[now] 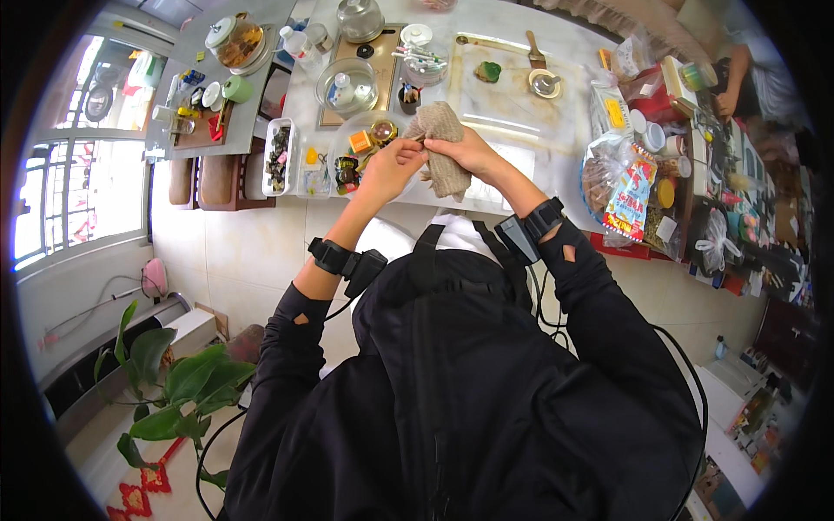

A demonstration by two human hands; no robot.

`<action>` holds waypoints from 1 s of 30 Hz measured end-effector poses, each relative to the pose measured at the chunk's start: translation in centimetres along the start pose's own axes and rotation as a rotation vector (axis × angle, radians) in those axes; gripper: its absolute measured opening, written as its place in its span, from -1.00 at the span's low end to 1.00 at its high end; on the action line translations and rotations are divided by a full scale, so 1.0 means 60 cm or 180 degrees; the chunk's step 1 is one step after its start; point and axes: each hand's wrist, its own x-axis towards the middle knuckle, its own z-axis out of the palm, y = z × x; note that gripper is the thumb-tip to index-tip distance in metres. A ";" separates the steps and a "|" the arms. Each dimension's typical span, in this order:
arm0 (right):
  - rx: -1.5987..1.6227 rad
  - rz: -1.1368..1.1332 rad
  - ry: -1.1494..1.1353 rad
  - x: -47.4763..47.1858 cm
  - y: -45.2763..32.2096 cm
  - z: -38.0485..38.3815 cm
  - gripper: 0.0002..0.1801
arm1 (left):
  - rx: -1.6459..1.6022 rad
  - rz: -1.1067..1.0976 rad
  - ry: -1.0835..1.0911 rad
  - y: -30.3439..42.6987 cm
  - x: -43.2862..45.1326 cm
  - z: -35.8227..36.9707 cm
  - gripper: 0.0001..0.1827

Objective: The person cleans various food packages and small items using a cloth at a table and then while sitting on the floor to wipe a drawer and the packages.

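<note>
My right hand point(459, 148) grips a bunched beige cloth point(443, 169) above the front edge of the marble table point(554, 163). Close beside it, my left hand point(396, 166) has its fingertips pinched at the cloth's left side, on what looks like a small thin item, too small to name. Under and left of my hands lies a clear round tray point(339, 133) with an orange box point(359, 141) and a round gold-rimmed item point(383, 131). A black cup with pens point(410, 98) stands just behind the cloth. Farther back are a green stone-like piece point(487, 71) and a flat brush point(535, 51).
A glass bowl of water point(346, 84), a glass kettle point(360, 19) and a white basket point(281, 156) stand to the left. On the right are a snack bag point(631, 195) and jars point(654, 137). Another person's arm point(735, 81) shows at the upper right. A leafy plant point(189, 384) is at lower left.
</note>
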 end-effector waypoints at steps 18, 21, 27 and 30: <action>-0.0399 -0.0371 0.0001 0.039 -0.031 0.018 -0.56 | 0.0635 0.0294 0.0085 0.026 0.039 -0.048 -0.74; -0.0343 -0.0341 0.0192 0.042 -0.034 0.007 -0.57 | 0.0681 0.0337 0.0081 0.043 0.047 -0.045 -0.74; -0.0858 -0.0542 0.0175 0.039 -0.046 -0.004 -0.57 | 0.0545 0.0446 0.0073 0.033 0.060 -0.038 -0.73; -0.0978 -0.0692 0.0232 0.040 -0.035 -0.003 -0.55 | 0.0116 0.0311 0.0075 0.016 0.068 -0.022 -0.74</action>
